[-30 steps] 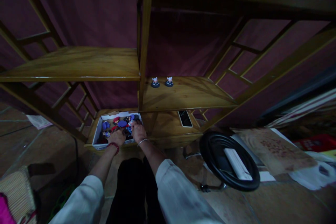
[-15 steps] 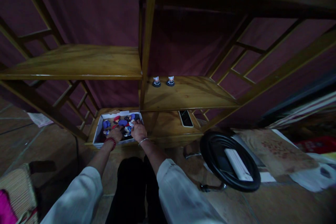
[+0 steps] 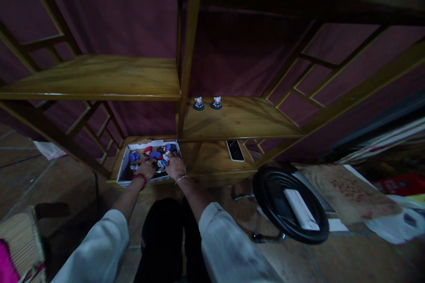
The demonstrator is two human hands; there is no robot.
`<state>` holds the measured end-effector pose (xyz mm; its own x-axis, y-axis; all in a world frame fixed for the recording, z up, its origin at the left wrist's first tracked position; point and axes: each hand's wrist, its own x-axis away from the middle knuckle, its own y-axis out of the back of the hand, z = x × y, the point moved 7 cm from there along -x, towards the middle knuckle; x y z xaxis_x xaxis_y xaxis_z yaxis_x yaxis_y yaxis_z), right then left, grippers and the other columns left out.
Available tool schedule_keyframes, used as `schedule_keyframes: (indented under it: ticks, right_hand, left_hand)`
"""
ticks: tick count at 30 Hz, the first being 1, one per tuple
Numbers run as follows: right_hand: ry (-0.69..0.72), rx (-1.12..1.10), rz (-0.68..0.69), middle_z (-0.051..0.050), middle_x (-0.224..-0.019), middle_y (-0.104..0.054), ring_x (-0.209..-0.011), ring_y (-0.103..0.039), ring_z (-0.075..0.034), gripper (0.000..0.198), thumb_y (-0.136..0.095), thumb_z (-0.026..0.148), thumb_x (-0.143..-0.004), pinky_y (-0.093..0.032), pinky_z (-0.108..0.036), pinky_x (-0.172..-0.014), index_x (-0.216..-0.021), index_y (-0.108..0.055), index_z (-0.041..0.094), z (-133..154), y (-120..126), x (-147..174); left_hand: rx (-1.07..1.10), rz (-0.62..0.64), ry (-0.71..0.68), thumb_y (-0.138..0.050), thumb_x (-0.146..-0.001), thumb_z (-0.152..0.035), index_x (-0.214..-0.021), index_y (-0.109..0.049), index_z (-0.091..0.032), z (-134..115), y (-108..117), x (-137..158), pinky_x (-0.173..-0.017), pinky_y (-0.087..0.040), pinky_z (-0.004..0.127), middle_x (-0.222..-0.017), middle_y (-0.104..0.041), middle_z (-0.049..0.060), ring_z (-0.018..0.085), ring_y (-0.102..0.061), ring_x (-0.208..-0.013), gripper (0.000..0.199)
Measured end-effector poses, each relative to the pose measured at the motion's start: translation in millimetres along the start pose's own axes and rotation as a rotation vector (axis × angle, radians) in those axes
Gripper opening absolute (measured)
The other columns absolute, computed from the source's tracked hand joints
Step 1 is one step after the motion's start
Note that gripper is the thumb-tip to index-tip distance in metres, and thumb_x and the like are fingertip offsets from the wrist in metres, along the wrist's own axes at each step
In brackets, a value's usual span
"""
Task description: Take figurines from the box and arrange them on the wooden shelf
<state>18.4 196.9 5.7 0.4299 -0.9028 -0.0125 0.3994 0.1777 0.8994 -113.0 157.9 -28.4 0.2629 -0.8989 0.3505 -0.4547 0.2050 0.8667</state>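
A white cardboard box (image 3: pixel 124 166) full of small figurines stands on the bottom shelf at the left. Inside it are a blue-capped figurine (image 3: pixel 134 156), a red-capped figurine (image 3: pixel 148 151) and several more, mostly blue and red. My left hand (image 3: pixel 146 169), with a red bead bracelet, reaches over the box's near side with its fingers curled; a small dark thing shows at the fingertips, too unclear to name. At the box's right end my right hand (image 3: pixel 175 168), wearing a silver bangle, has its fingers closed on a white and blue figurine (image 3: pixel 166 156).
Two figurines on dark bases, a left one (image 3: pixel 198 104) and a right one (image 3: pixel 216 103), stand on the middle shelf (image 3: pixel 245 119). A phone (image 3: pixel 235 151) lies on the bottom shelf. At the right is a round black stool (image 3: pixel 265 194) bearing a white packet (image 3: pixel 301 209).
Both hands stay in the box in nearly the same places. The view has shifted very slightly.
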Motion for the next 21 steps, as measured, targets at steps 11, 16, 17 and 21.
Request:
schedule_keyframes:
  ticks: [11, 16, 17, 21]
  right_hand:
    - [-0.042, 0.015, 0.082, -0.010, -0.096, -0.064, -0.091, -0.059, -0.017, 0.032, -0.044, 0.016, -0.080, -0.042, -0.025, -0.077, -0.112, -0.051, 0.017, -0.1, -1.9, 0.3]
    - [-0.089, 0.041, 0.119, -0.011, -0.094, -0.066, -0.085, -0.061, -0.017, 0.030, -0.037, 0.021, -0.087, -0.042, -0.025, -0.071, -0.114, -0.049, 0.016, -0.7, -1.0, 2.2]
    - [-0.087, 0.043, 0.113, -0.010, -0.095, -0.066, -0.086, -0.061, -0.018, 0.030, -0.037, 0.022, -0.087, -0.042, -0.025, -0.071, -0.114, -0.048, 0.016, -0.2, -0.4, 2.4]
    - [-0.073, 0.054, 0.111, -0.010, -0.097, -0.065, -0.087, -0.061, -0.018, 0.031, -0.036, 0.027, -0.088, -0.042, -0.027, -0.072, -0.115, -0.048, 0.017, 1.1, 0.1, 3.0]
  left_hand:
    - [0.033, -0.012, 0.009, -0.043, -0.079, -0.023, -0.107, -0.057, -0.021, -4.2, 4.1, 3.4, -0.082, -0.043, 0.027, -0.106, -0.063, 0.006, 0.019, -0.058, -0.098, 0.032]
    - [0.011, -0.077, 0.021, -0.039, -0.079, -0.019, -0.110, -0.058, -0.022, -2.0, 5.8, 4.3, -0.084, -0.042, 0.027, -0.110, -0.062, 0.007, 0.020, -0.058, -0.101, 0.036]
    - [0.010, -0.084, 0.025, -0.039, -0.079, -0.019, -0.109, -0.058, -0.022, -1.5, 6.0, 4.6, -0.084, -0.042, 0.026, -0.110, -0.062, 0.007, 0.019, -0.057, -0.101, 0.036]
    - [0.010, -0.094, 0.031, -0.039, -0.079, -0.019, -0.109, -0.059, -0.023, -1.2, 6.8, 6.1, -0.085, -0.041, 0.025, -0.110, -0.062, 0.006, 0.019, -0.057, -0.101, 0.036]
